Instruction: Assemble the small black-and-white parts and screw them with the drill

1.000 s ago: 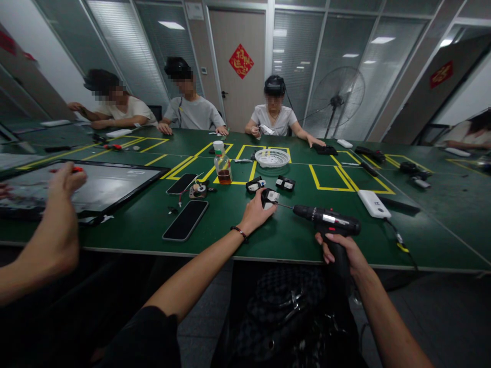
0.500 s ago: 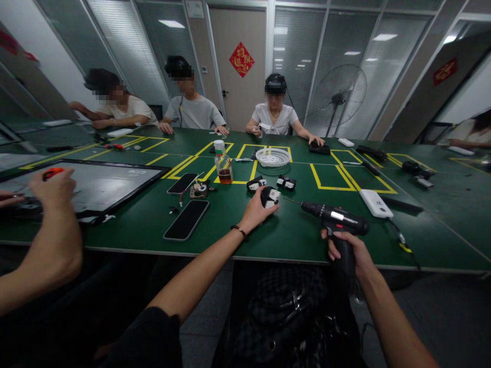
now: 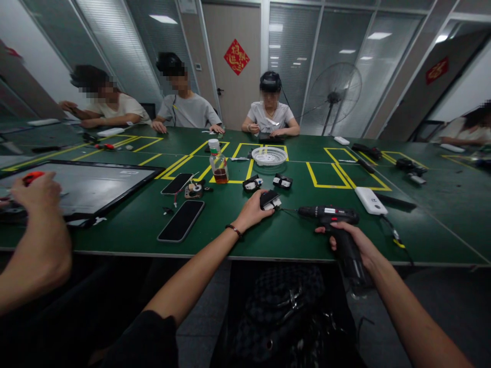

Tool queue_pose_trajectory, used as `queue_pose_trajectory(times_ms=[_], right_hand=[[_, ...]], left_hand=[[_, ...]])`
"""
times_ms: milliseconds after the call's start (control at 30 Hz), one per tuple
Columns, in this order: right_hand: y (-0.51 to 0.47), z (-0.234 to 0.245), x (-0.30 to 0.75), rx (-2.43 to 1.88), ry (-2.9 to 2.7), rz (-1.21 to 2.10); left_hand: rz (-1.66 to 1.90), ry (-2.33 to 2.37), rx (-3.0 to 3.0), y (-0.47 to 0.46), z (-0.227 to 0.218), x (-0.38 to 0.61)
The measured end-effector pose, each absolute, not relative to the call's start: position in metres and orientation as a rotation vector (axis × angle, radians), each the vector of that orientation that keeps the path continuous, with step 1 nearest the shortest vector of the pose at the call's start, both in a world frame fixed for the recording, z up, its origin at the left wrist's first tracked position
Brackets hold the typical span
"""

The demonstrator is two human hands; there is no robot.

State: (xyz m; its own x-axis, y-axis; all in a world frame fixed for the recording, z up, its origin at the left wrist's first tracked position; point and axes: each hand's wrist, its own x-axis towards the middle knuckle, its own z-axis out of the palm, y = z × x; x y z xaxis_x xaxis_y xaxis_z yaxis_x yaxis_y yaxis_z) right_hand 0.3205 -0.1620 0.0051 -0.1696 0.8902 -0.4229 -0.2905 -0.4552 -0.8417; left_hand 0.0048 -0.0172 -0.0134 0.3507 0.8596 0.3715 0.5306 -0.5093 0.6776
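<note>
My left hand (image 3: 253, 210) is closed around a small black-and-white block-like part (image 3: 270, 200), its exact kind unclear, just above the green table. In my right hand (image 3: 355, 240) is a black cordless drill (image 3: 330, 213), held by its grip. The drill's long thin bit points left, its tip close to the right side of the held part; I cannot tell whether they touch. Two similar black-and-white parts, one on the left (image 3: 252, 183) and one on the right (image 3: 283, 181), lie just beyond my left hand.
Left of my arm lie two phones, the nearer one (image 3: 181, 221) larger, and a small mechanism (image 3: 194, 189). A bottle (image 3: 219, 162) and a white basket (image 3: 269, 156) stand farther back. A power bank (image 3: 370, 201) lies right. A co-worker's hand (image 3: 38, 191) works over a large panel (image 3: 115, 186).
The part in my left hand has turned, showing more of its black face on top. The drill has tilted and its bit sits lower. My view has shifted slightly right.
</note>
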Motion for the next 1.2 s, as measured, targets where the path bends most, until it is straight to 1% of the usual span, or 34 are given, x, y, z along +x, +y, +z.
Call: queue_pose_trajectory(times_ms=[67,167,367,433,500,567,633,767,967,1100,1200], right_hand=[[-0.151,0.004,0.335,-1.269,-0.753,1.732],[-0.133,0.001,0.355,-1.423,-0.784,1.597],[-0.107,0.008,0.375,-1.771,-1.123,1.285],[-0.1,0.013,0.378,-1.998,-1.338,1.042],[-0.095,0.018,0.379,-2.191,-1.58,0.691],[-0.093,0.021,0.378,-2.266,-1.755,0.394],[-0.094,0.021,0.375,-2.297,-1.828,0.24],[-0.099,0.018,0.364,-2.392,-1.823,0.094],[-0.1,0.015,0.354,-2.489,-1.835,-0.063],[-0.102,0.019,0.352,-2.508,-1.847,-0.087],[-0.107,0.028,0.338,-2.404,-1.87,-0.268]], left_hand=[[0.98,1.193,2.18,-0.017,-0.012,0.003],[0.943,1.125,2.171,-0.015,-0.009,0.0],[0.936,0.974,2.054,-0.009,-0.007,-0.004],[0.937,0.961,1.96,-0.007,-0.008,-0.003],[0.959,0.99,1.855,-0.005,-0.009,-0.001],[1.007,1.039,1.739,-0.004,-0.01,0.001],[1.045,1.059,1.588,-0.002,-0.012,0.003],[1.043,0.966,1.31,0.0,-0.015,0.003],[1.045,0.944,1.219,0.002,-0.018,0.0],[1.05,0.933,1.165,0.002,-0.017,0.001],[1.049,0.953,1.147,0.003,-0.017,0.002]])
